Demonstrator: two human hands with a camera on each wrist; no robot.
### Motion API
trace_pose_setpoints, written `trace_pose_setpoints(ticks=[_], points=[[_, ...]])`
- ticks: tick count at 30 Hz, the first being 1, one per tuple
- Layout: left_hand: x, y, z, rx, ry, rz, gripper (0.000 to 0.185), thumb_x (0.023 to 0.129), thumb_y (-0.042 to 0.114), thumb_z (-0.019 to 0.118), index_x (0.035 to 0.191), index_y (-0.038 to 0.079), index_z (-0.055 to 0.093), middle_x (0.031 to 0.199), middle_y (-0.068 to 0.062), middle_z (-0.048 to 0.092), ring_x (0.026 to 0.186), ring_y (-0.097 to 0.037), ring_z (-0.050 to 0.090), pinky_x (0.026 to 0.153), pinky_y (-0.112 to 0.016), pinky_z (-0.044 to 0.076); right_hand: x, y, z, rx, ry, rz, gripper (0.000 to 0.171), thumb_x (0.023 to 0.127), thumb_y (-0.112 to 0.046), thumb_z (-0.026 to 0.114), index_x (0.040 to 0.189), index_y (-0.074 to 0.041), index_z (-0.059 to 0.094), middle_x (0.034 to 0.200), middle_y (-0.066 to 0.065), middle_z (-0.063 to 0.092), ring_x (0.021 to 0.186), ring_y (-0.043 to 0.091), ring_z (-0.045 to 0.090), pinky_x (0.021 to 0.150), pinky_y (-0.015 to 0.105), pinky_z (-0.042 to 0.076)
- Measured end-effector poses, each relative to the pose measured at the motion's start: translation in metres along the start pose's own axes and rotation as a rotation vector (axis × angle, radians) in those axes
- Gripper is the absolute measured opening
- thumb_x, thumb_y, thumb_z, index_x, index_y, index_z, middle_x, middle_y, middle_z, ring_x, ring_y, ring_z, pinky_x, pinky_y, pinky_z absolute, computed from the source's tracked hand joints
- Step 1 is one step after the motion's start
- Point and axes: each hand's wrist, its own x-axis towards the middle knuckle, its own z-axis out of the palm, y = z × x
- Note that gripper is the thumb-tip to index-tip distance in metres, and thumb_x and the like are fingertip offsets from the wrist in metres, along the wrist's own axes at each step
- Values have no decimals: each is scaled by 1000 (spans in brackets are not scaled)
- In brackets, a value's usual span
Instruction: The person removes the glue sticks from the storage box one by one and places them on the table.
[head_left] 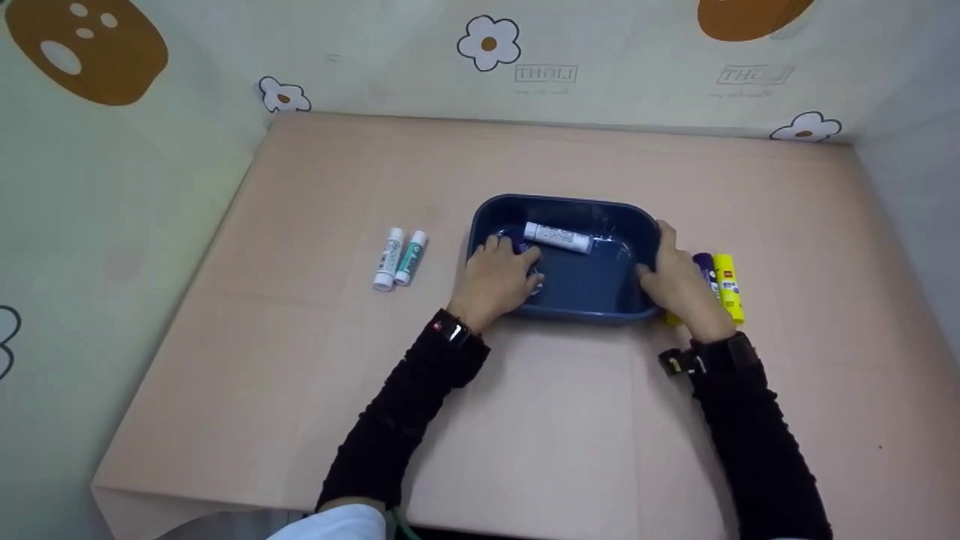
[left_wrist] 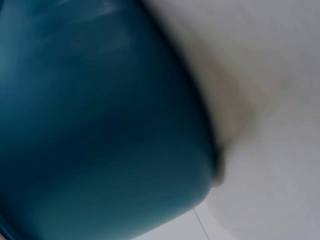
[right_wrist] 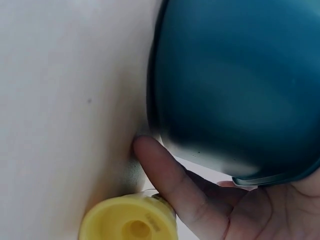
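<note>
A dark blue plastic tub [head_left: 585,319] stands on the table. My right hand [head_left: 679,289] grips its right wall, thumb inside the rim and fingers outside; in the right wrist view the fingers [right_wrist: 175,182] lie along the tub's outer side [right_wrist: 230,90]. My left hand [head_left: 495,279] reaches into the tub's left end, over a purple stick [head_left: 520,246] that it mostly covers. Whether it grips that stick is hidden. A white glue stick [head_left: 559,237] lies in the tub near the back wall. The left wrist view shows only the tub's outer side [left_wrist: 100,125], not the hand.
Left of the tub, a white glue stick [head_left: 388,259] and a white-and-green one [head_left: 411,258] lie side by side. Beyond the right hand are a purple stick [head_left: 705,270] and a yellow glue stick [head_left: 728,289]. A yellow stick end [right_wrist: 130,220] sits close to the right fingers.
</note>
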Motion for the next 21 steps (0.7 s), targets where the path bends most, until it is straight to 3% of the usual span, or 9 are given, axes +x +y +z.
trace_pose_setpoints(ticks=[5, 11, 21], points=[[-2, 1, 1, -45, 58, -14, 27, 91, 29, 56, 114, 17, 61, 112, -16, 58, 103, -28, 55, 86, -40, 47, -1, 1, -1, 7, 2, -8, 71, 96, -16, 41, 147, -3, -7, 130, 42, 39, 94, 42, 60, 79, 48, 51], [-3, 3, 1, -120, 108, -47, 9, 86, 15, 59, 92, 16, 65, 99, -11, 60, 87, -23, 57, 72, -37, 52, -1, 2, -1, 14, 10, -20, 71, 95, -16, 41, 147, -2, -5, 131, 42, 38, 96, 42, 59, 80, 49, 50], [-3, 3, 0, -179, 241, -48, 14, 83, 13, 61, 95, 13, 69, 99, -14, 59, 89, -25, 57, 73, -38, 51, -1, 3, -2, 4, -3, -24, 71, 95, -17, 42, 147, -3, -5, 131, 41, 38, 99, 44, 57, 86, 53, 47]])
